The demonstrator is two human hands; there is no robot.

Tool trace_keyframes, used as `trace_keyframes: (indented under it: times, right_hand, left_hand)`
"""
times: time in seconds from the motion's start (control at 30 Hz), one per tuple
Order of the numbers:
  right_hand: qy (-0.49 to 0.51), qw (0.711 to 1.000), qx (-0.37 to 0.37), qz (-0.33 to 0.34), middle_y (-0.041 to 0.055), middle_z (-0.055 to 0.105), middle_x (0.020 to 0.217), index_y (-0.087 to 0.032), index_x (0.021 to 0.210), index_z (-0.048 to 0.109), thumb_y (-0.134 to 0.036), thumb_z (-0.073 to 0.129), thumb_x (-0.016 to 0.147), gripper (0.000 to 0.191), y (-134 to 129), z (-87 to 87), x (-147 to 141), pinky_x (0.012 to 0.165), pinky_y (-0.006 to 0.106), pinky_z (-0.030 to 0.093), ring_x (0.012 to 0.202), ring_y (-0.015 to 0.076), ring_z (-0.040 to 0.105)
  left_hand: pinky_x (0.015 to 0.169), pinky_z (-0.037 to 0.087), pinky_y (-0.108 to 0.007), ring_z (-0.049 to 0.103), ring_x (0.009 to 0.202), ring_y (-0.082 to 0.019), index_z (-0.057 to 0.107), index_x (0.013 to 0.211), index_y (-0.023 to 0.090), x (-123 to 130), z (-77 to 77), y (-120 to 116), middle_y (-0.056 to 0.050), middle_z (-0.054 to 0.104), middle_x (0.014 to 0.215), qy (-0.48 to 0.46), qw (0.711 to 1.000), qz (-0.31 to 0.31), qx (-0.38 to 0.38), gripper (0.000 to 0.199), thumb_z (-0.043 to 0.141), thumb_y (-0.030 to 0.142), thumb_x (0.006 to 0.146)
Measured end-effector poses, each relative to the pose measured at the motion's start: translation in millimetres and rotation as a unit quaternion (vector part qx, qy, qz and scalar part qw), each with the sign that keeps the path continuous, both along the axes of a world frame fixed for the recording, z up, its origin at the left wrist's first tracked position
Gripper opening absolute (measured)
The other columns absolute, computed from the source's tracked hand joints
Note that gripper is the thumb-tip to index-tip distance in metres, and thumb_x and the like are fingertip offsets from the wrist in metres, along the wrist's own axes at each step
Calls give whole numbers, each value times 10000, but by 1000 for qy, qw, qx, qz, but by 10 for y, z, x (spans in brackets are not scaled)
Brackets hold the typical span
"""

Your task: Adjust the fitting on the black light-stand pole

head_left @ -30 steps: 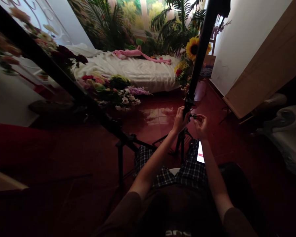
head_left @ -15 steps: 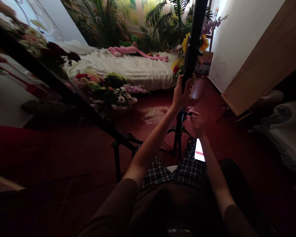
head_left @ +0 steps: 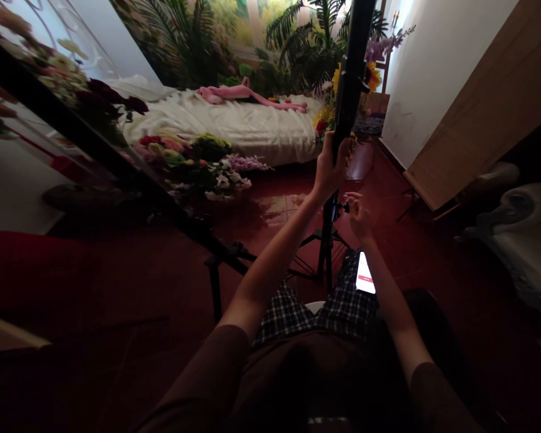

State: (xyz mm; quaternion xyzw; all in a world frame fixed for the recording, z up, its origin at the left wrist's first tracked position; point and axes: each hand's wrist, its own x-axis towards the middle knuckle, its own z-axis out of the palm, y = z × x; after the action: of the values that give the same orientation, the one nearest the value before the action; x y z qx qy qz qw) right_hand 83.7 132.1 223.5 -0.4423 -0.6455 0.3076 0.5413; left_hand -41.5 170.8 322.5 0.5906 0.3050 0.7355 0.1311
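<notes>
A black stand (head_left: 350, 78) with a thick upper pole rises in front of me, on tripod legs. My left hand (head_left: 330, 168) is wrapped around the pole at about mid-height. Lower down, on the pole's right side, a small black tightening knob (head_left: 344, 207) sticks out. The fingers of my right hand (head_left: 359, 215) are curled at this knob, and the exact contact is hard to see in the dim light. On my right thigh, over checkered trousers, lies a phone (head_left: 365, 276) with its screen lit.
Another black pole (head_left: 85, 138) slants across the left side. Beyond stands a bed (head_left: 261, 129) with white cloth and a pink plush toy (head_left: 229, 91). Artificial flowers (head_left: 198, 159) sit before it. At right are a leaning wooden board (head_left: 469, 114) and a pale carved sofa (head_left: 532, 222).
The fingers of my right hand have curled and turned around the knob, with the fingertips a little higher. My left hand stays on the pole, barely shifted.
</notes>
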Motion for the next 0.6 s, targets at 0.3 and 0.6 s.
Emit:
trace_keyframes:
  times: [0.3,0.6]
  right_hand:
    - [98,965,-220,107,-73,532,549,-204,938,629,-434,630,819,258,219,63,65,372,186,248,394,56,421]
    - [123,973,-138,141,-102,478,472,-237,1086,599,-714,620,769,572,2,-186,122,383,186,270,388,67,398]
  left_hand:
    - [540,469,-201,568,533,-57,546,1100,241,9,-91,97,1,639,793,-3,1000,27,6,332,377,507,996]
    - [508,420,-190,542,501,-63,590,1052,207,9,-759,-176,39,581,630,-12,995,-18,-94,337,479,511,958]
